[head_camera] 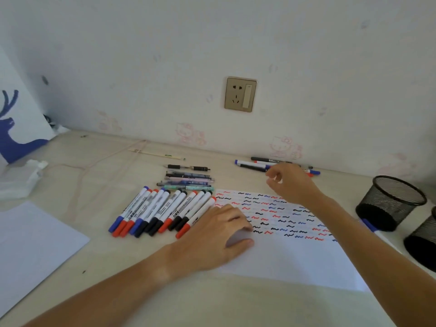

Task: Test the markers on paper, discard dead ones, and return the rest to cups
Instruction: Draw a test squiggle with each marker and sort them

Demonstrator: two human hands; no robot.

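Note:
A white sheet of test paper [290, 253] covered in red, blue and black squiggles lies in the middle of the desk. My left hand [219, 234] rests flat on its left edge, fingers apart, holding nothing. A row of several capped whiteboard markers [160, 211] lies just left of that hand. My right hand [290, 182] hovers past the paper's far edge, fingers loosely curled and empty, right beside a small group of markers [253, 164] lying by the wall. Two black mesh cups [389, 201] stand at the right, the nearer one [422, 241] partly cut off.
Several thinner pens [188, 179] lie behind the marker row. A blue-capped marker [368, 224] lies between paper and cups. A second blank sheet [30, 246] sits at the left, a white tissue or bag [18, 178] behind it. A wall socket [240, 94] is above.

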